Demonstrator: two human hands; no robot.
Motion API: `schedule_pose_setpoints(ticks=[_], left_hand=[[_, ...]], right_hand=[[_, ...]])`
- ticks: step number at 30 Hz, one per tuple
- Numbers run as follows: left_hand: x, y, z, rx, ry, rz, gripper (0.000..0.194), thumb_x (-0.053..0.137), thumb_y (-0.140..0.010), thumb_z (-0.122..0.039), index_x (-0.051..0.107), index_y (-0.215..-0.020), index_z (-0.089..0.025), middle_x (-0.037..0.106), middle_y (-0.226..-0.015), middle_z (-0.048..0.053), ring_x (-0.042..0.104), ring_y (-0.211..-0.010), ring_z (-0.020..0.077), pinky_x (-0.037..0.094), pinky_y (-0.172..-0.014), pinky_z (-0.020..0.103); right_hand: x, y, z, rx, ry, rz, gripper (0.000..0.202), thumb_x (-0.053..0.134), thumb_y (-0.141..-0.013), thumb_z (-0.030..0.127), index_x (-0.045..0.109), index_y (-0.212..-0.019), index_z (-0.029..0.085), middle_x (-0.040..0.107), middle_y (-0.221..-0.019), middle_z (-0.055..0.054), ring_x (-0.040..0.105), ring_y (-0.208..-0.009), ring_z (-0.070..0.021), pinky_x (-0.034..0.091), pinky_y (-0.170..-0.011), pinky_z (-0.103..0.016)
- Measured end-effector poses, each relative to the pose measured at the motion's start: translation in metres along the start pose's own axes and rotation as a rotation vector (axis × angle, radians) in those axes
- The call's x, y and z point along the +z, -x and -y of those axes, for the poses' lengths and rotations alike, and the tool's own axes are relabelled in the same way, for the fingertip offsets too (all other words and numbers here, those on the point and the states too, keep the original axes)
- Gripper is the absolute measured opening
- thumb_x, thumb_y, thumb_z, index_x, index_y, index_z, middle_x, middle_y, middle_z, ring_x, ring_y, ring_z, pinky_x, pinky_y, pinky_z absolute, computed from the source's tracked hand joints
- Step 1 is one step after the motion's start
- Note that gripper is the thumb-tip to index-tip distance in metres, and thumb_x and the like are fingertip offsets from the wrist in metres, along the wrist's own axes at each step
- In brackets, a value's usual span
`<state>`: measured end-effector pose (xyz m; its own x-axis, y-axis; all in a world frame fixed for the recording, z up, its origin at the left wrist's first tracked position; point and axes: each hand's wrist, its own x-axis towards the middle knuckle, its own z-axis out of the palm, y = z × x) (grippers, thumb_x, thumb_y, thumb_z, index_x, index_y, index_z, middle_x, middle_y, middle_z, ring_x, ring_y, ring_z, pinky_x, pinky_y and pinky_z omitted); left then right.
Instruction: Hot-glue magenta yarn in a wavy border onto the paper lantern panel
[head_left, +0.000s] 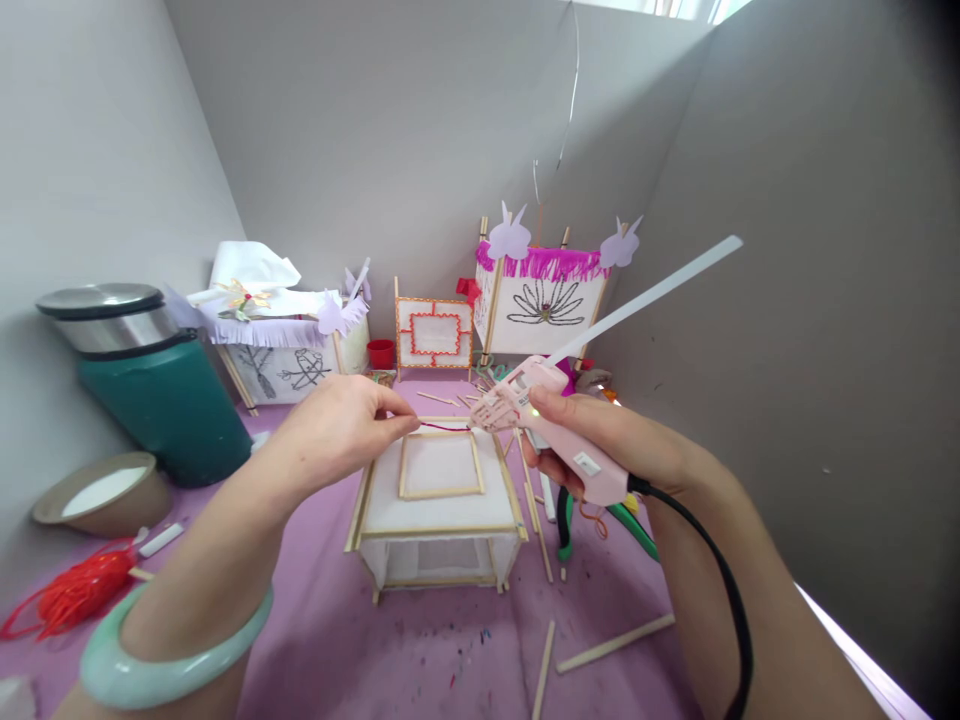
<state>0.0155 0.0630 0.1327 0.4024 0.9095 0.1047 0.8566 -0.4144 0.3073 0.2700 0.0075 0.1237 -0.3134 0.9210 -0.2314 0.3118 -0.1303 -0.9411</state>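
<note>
My left hand [352, 425] pinches one end of a thin dark red cord [448, 428], held taut above the far edge of a wooden-framed white paper box [420, 515]. My right hand [600, 430] is wrapped round a pale pink hot glue gun [559, 440], with a long white glue stick [652, 300] jutting from its back. The gun's nozzle is at the cord's right end; I cannot tell whether they touch. On top of the box lies a small rectangle of thin wooden strips [441, 493]. A black power cable [724, 555] runs from the gun's handle past my right wrist.
Behind stand decorated paper lanterns [546, 300], a red-trimmed panel [435, 333] and a red cup [381, 353]. At left are a green flask [161, 390], a bowl [105, 490] and red string [86, 590]. Green-handled pliers [566, 525] and wooden sticks [615, 643] lie at right.
</note>
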Motion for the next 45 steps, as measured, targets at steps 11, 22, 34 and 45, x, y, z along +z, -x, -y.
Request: schedule_pose_setpoints(ticks=[11, 22, 34, 45], left_hand=[[0.001, 0.000, 0.000, -0.006, -0.025, -0.007, 0.032, 0.050, -0.079, -0.042, 0.077, -0.085, -0.026, 0.074, -0.080, -0.001, 0.063, -0.074, 0.0181, 0.040, -0.065, 0.027], [0.003, -0.001, 0.003, -0.005, -0.053, -0.003, 0.031, 0.050, -0.079, -0.042, 0.077, -0.082, -0.028, 0.075, -0.081, -0.002, 0.064, -0.076, 0.0188, 0.042, -0.067, 0.028], [0.001, -0.001, 0.000, 0.009, -0.052, 0.026, 0.031, 0.050, -0.079, -0.042, 0.077, -0.082, -0.028, 0.075, -0.083, -0.001, 0.065, -0.078, 0.0191, 0.043, -0.068, 0.027], [0.002, -0.002, -0.001, 0.008, -0.042, 0.038, 0.030, 0.050, -0.080, -0.042, 0.077, -0.083, -0.028, 0.075, -0.085, -0.001, 0.065, -0.079, 0.0187, 0.042, -0.069, 0.027]], right_hand=[[0.003, -0.002, 0.003, 0.012, 0.047, -0.005, 0.062, 0.041, -0.085, 0.072, 0.063, -0.075, 0.015, 0.054, -0.052, 0.002, 0.046, -0.038, -0.0075, 0.036, -0.039, -0.022], [-0.001, 0.005, 0.004, 0.041, 0.035, -0.063, 0.062, 0.043, -0.083, 0.073, 0.064, -0.081, 0.015, 0.054, -0.059, 0.000, 0.047, -0.045, -0.0089, 0.038, -0.042, -0.022], [-0.005, 0.001, 0.000, 0.043, 0.060, -0.075, 0.063, 0.044, -0.080, 0.075, 0.064, -0.079, 0.015, 0.054, -0.056, 0.000, 0.047, -0.043, -0.0096, 0.037, -0.039, -0.023], [-0.004, 0.005, 0.001, 0.041, 0.025, -0.053, 0.062, 0.043, -0.081, 0.075, 0.066, -0.078, 0.017, 0.055, -0.058, -0.001, 0.046, -0.043, -0.0105, 0.037, -0.038, -0.024]])
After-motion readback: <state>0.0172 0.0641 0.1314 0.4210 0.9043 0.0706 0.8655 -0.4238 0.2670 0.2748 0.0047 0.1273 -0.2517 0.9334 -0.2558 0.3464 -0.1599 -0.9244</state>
